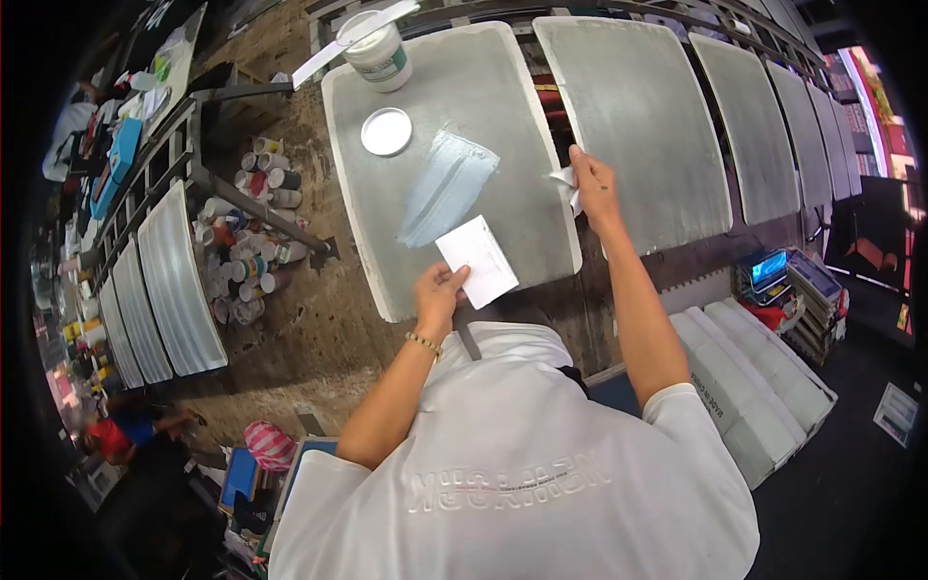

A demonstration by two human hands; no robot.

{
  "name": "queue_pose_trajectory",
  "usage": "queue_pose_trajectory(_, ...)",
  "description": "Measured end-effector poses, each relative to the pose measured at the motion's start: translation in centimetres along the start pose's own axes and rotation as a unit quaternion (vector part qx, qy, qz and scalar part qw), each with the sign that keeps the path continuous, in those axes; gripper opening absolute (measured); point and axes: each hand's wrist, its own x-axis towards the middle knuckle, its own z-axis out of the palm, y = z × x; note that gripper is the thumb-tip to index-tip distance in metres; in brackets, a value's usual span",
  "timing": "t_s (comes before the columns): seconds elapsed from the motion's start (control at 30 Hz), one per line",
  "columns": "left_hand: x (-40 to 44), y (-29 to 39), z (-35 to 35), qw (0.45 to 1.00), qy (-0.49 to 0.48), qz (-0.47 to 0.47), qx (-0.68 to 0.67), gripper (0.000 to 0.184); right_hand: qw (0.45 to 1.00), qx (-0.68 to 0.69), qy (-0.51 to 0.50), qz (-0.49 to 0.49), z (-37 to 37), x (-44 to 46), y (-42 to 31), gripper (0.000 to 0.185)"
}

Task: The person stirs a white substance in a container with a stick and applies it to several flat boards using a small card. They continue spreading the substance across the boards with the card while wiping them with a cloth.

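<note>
My left hand (442,296) pinches the lower left edge of a flat white rectangular card (478,263), its kind not clear. The card is over the near part of a grey board (522,126) with pale edges. Past the card, a wet-looking bluish streak (448,188) runs across the board. At the board's right edge, my right hand (594,188) is closed on a small crumpled white piece (567,184), paper or cloth. A round white lid (387,131) lies beyond the streak. Farther off stands a white tub (380,63) with a long white strip (353,41) across its top.
More grey boards (633,126) line up to the right, with gaps between. At left, many used tubs (256,261) crowd the stained floor beside other panels (179,280). Long white boxes (744,387) lie at lower right. A person in red (111,437) is at far left.
</note>
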Motion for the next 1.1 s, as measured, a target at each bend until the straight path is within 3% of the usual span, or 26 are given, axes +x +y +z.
queue_pose_trajectory(0.1, -1.3, 0.0, -2.9, 0.999, 0.021, 0.028, 0.035, 0.022, 0.995, -0.049, -0.025, -0.078, 2.6, 1.4, -1.4, 0.045)
queue_pose_trajectory(0.17, -2.1, -0.2, -5.0, 0.998, 0.041, 0.039, 0.011, 0.025, 0.997, -0.029, -0.049, -0.057, 4.7, 2.9, -3.0, 0.038)
queue_pose_trajectory(0.3, -2.0, 0.4, -9.7, 0.988, 0.111, 0.090, -0.062, 0.027, 0.989, -0.039, -0.049, -0.132, 10.1, 7.5, -4.9, 0.031)
queue_pose_trajectory(0.43, -2.0, 2.5, -13.0, 0.981, 0.150, 0.067, -0.105, 0.023, 0.955, 0.240, -0.155, 0.074, 14.0, 8.4, -6.7, 0.031)
queue_pose_trajectory(0.5, -2.4, 5.5, -13.5, 0.970, 0.074, 0.219, -0.070, 0.016, 0.898, 0.333, -0.260, 0.126, 15.2, 7.0, -7.6, 0.036)
queue_pose_trajectory(0.53, -2.9, 7.5, -13.5, 0.952, 0.026, 0.303, -0.040, 0.017, 0.897, 0.329, -0.267, 0.124, 15.4, 6.3, -8.6, 0.036)
queue_pose_trajectory(0.57, -3.7, 9.7, -13.7, 0.951, 0.032, 0.305, -0.045, 0.017, 0.876, 0.335, -0.319, 0.135, 15.4, 5.2, -10.0, 0.037)
queue_pose_trajectory(0.63, -5.7, 13.9, -14.4, 0.902, -0.034, 0.428, 0.055, 0.022, 0.851, 0.340, -0.373, 0.147, 15.2, 2.4, -12.8, 0.039)
queue_pose_trajectory(0.7, -6.9, 17.2, -14.8, 0.874, -0.044, 0.476, 0.086, 0.028, 0.886, 0.215, -0.404, 0.071, 14.8, 0.2, -15.9, 0.046)
queue_pose_trajectory(0.73, -7.4, 18.5, -14.9, 0.833, -0.038, 0.534, 0.142, 0.027, 0.886, 0.215, -0.404, 0.070, 14.8, -0.9, -17.1, 0.046)
queue_pose_trajectory(0.77, -7.9, 19.5, -14.9, 0.785, -0.032, 0.587, 0.196, 0.027, 0.889, 0.216, -0.404, -0.004, 15.0, -1.9, -18.3, 0.043)
queue_pose_trajectory(0.8, -8.3, 20.4, -14.8, 0.767, -0.020, 0.603, 0.219, 0.026, 0.888, 0.216, -0.399, -0.080, 15.1, -2.7, -19.6, 0.041)
queue_pose_trajectory(0.83, -8.5, 21.0, -14.6, 0.764, -0.023, 0.607, 0.219, 0.026, 0.889, 0.216, -0.395, -0.084, 15.0, -3.2, -20.9, 0.041)
queue_pose_trajectory(0.9, -8.9, 21.9, -14.0, 0.734, -0.029, 0.631, 0.250, 0.024, 0.839, 0.100, -0.501, -0.190, 14.8, -4.1, -23.3, 0.027)
queue_pose_trajectory(0.93, -9.1, 22.3, -13.7, 0.722, -0.030, 0.640, 0.261, 0.020, 0.841, 0.099, -0.496, -0.192, 15.0, -4.5, -24.7, 0.027)
queue_pose_trajectory(1.0, -9.7, 22.6, -13.6, 0.709, -0.030, 0.653, 0.265, 0.018, 0.771, -0.032, -0.553, -0.314, 15.9, -5.3, -26.6, 0.015)
queue_pose_trajectory(1.1, -10.2, 23.2, -12.8, 0.656, 0.005, 0.696, 0.293, 0.010, 0.799, -0.056, -0.500, -0.328, 17.6, -5.0, -25.9, 0.014)
